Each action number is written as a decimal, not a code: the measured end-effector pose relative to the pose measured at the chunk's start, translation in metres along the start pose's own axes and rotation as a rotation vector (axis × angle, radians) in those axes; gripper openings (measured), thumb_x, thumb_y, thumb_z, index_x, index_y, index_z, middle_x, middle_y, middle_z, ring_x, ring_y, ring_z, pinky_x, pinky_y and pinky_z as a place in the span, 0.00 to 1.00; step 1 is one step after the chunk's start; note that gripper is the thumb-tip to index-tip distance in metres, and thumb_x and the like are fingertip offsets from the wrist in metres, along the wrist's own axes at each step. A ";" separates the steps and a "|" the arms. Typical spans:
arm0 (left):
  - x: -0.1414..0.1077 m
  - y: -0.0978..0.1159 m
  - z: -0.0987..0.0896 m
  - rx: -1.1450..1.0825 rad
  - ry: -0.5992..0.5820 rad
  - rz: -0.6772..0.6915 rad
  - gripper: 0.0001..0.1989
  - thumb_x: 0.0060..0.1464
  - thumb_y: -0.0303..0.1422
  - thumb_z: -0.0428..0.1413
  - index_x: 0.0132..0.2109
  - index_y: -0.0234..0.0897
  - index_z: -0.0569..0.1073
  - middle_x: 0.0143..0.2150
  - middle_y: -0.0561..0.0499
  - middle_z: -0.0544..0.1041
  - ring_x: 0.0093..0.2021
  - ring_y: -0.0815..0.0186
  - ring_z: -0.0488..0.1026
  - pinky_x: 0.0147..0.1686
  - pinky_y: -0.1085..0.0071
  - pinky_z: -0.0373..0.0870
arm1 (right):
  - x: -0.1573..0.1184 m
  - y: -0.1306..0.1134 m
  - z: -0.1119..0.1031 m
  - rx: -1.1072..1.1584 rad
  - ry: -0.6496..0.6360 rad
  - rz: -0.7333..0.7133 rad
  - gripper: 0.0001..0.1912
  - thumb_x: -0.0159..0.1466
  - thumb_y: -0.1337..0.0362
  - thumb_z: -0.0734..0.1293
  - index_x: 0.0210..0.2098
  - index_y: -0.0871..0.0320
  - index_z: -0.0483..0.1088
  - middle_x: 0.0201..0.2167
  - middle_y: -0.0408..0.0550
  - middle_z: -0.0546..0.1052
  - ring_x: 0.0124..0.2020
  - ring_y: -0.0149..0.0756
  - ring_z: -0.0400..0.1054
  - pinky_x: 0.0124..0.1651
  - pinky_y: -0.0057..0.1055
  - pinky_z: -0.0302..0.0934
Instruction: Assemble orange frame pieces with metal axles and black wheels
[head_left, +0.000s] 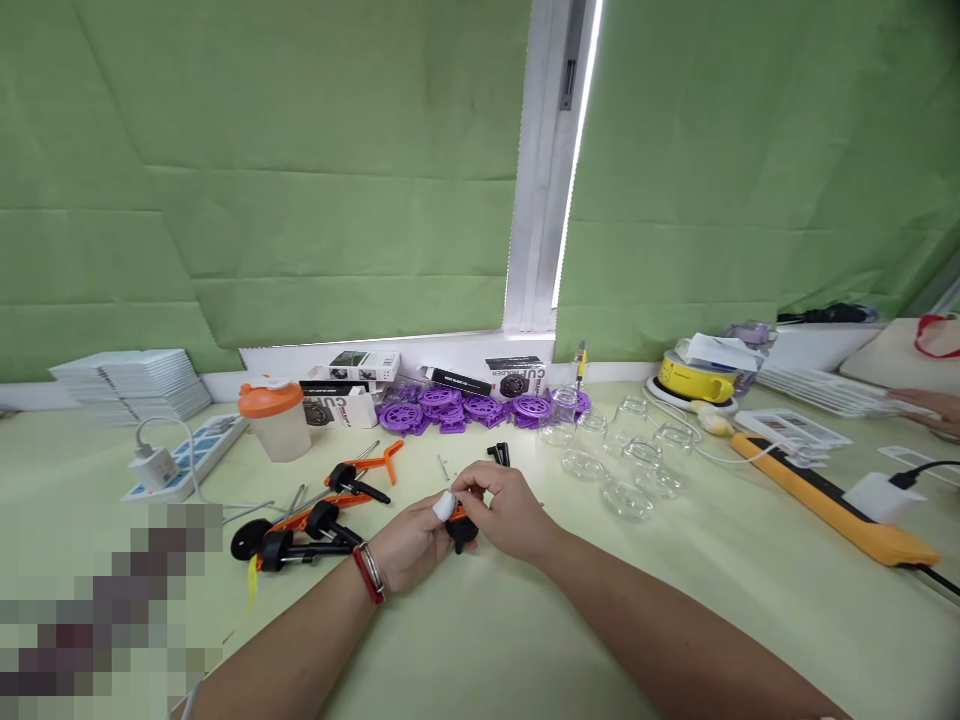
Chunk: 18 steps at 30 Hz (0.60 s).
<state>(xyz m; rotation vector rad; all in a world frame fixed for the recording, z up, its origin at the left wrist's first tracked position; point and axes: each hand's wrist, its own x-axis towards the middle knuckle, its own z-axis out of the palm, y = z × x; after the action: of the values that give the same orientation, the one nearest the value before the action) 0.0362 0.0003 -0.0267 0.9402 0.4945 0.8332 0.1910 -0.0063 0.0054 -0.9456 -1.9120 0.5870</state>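
At the far left of the bench (577, 640) lies a white stack (131, 385), with a white power strip (201, 450) carrying a charger (153, 466) beside it, then an orange-lidded cup (279, 432). In front of the cup lie black parts (276, 551) among orange arms (393, 463) and metal rods; boxes (352, 408) and a row of purple holders (484, 410) stand behind. Near the middle, close to the person, the left hand (409, 545), its thumb wrapped in white, grasps a black-and-orange piece (461, 533) from beneath, raised toward the right hand (504, 508). The right thumb and forefinger meet at its orange part; whether they grip it or something smaller cannot be told. The step in hand looks like fine fitting or adjusting on this piece, and the next move calls for a steady left hold and precise right fingertips. Just beyond the right hand lies a black fitting (499, 454); farther right come clear cups (628, 497), a yellow pot (694, 382), an orange power strip (840, 505) and a co-worker's hand (934, 408).
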 end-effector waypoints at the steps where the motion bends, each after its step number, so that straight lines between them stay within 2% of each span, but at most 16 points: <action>1: 0.000 0.000 0.000 0.004 0.000 0.000 0.11 0.53 0.38 0.56 0.37 0.34 0.73 0.34 0.46 0.72 0.36 0.64 0.67 0.37 0.66 0.62 | 0.000 0.000 0.000 -0.027 -0.012 -0.029 0.08 0.58 0.72 0.62 0.30 0.58 0.72 0.29 0.45 0.74 0.32 0.31 0.67 0.37 0.28 0.62; 4: 0.000 0.001 0.001 0.007 0.011 -0.007 0.12 0.52 0.39 0.57 0.39 0.34 0.74 0.35 0.45 0.73 0.38 0.62 0.68 0.38 0.66 0.62 | 0.000 0.003 0.001 -0.078 -0.033 -0.103 0.10 0.58 0.74 0.62 0.31 0.58 0.74 0.30 0.45 0.76 0.36 0.32 0.68 0.42 0.31 0.62; 8: 0.000 0.002 0.001 -0.007 0.039 -0.006 0.13 0.52 0.40 0.56 0.39 0.34 0.74 0.37 0.44 0.74 0.39 0.61 0.68 0.39 0.65 0.62 | -0.001 0.008 0.004 -0.114 -0.040 -0.111 0.12 0.58 0.75 0.63 0.34 0.56 0.75 0.35 0.46 0.77 0.38 0.32 0.69 0.46 0.32 0.61; 14: 0.000 0.002 -0.004 -0.028 0.071 -0.010 0.14 0.52 0.39 0.57 0.43 0.34 0.74 0.40 0.44 0.74 0.42 0.61 0.68 0.39 0.66 0.61 | -0.004 0.007 0.003 -0.168 -0.135 -0.139 0.06 0.55 0.70 0.68 0.33 0.56 0.74 0.39 0.46 0.77 0.42 0.36 0.67 0.47 0.36 0.59; 18: -0.001 0.007 -0.006 0.013 0.037 -0.035 0.17 0.52 0.41 0.56 0.44 0.35 0.73 0.40 0.44 0.74 0.43 0.60 0.67 0.37 0.67 0.61 | -0.007 0.008 0.003 -0.231 -0.182 -0.185 0.12 0.51 0.71 0.71 0.36 0.56 0.72 0.41 0.46 0.75 0.44 0.37 0.65 0.49 0.38 0.56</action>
<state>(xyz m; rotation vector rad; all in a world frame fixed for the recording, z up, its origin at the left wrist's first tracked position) 0.0291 0.0048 -0.0238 0.9269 0.5482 0.8176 0.1935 -0.0073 -0.0053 -0.8684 -2.2390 0.3580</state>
